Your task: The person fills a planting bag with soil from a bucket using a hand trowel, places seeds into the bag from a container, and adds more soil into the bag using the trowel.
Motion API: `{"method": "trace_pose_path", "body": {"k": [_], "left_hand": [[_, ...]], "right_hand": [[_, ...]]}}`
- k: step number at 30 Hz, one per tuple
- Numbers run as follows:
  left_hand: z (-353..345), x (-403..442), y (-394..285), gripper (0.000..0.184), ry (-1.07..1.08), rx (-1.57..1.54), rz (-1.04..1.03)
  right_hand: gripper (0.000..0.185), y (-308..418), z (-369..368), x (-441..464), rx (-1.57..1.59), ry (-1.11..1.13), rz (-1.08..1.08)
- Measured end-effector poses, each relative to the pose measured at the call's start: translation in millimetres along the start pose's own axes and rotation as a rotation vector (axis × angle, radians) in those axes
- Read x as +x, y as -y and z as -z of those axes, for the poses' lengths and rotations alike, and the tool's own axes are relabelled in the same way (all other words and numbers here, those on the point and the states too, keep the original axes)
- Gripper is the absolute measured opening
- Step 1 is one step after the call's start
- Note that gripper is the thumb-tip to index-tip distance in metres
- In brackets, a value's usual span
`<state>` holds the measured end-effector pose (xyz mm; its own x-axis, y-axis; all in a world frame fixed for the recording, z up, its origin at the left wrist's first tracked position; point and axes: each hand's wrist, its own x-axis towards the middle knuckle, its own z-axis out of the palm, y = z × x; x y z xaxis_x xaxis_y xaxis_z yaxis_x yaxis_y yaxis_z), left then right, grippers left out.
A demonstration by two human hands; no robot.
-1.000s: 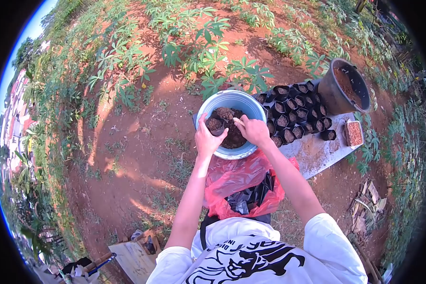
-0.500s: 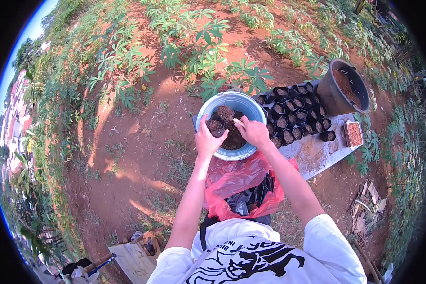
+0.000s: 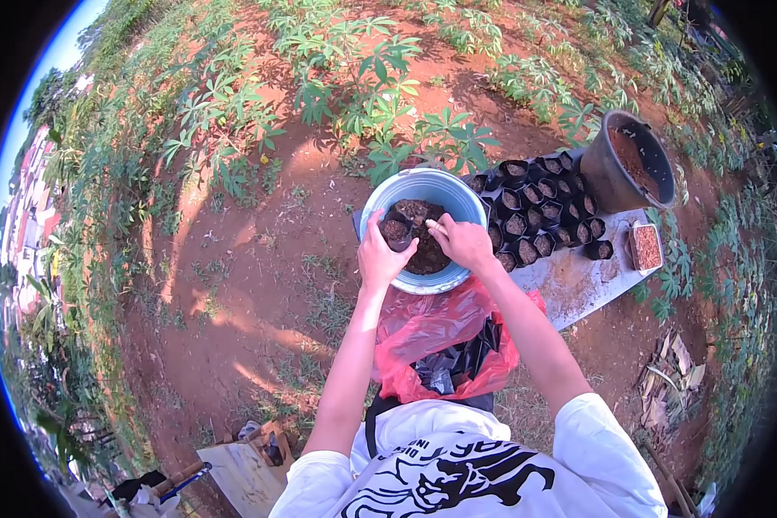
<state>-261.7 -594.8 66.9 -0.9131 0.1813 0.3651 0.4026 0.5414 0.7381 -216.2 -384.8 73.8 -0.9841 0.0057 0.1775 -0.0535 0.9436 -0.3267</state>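
Note:
My left hand (image 3: pixel 383 258) is wrapped round a small black seedling bag (image 3: pixel 396 232) filled with dark soil, tilted over the left side of a blue bucket (image 3: pixel 472 200). Dark potting soil (image 3: pixel 427 256) lies inside the bucket. Above that soil, close to the bag, my right hand (image 3: pixel 465 243) has its fingers pinched together. Something pale shows at its fingertips, but I cannot make out what it is. Beside the bucket, several filled black seedling bags (image 3: pixel 533 222) stand in rows on a pale board (image 3: pixel 570 289).
A large dark bucket (image 3: pixel 597 177) of reddish soil leans at the board's far right. Near the corner sits a small tub (image 3: pixel 645 246) of reddish-brown grains. A red plastic bag (image 3: pixel 397 332) holding black plastic is in front of my body. Leafy plants (image 3: pixel 375 82) grow beyond.
The raised clump of soil beside the seedling bag has dropped lower into the blue bucket. Both hands stay in nearly the same place, the left still holding the bag.

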Motion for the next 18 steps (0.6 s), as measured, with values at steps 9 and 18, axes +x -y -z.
{"method": "trace_pose_path", "body": {"k": [9, 18], "left_hand": [[0.2, 0.2, -0.3, 0.093, 0.002, -0.008, 0.005], [0.2, -0.7, -0.8, 0.093, -0.029, -0.026, 0.007]], "right_hand": [[0.036, 3.2, 4.1, 1.3, -0.034, 0.081, -0.015], [0.024, 2.1, -6.1, 1.8, -0.033, -0.049, -0.086]]}}
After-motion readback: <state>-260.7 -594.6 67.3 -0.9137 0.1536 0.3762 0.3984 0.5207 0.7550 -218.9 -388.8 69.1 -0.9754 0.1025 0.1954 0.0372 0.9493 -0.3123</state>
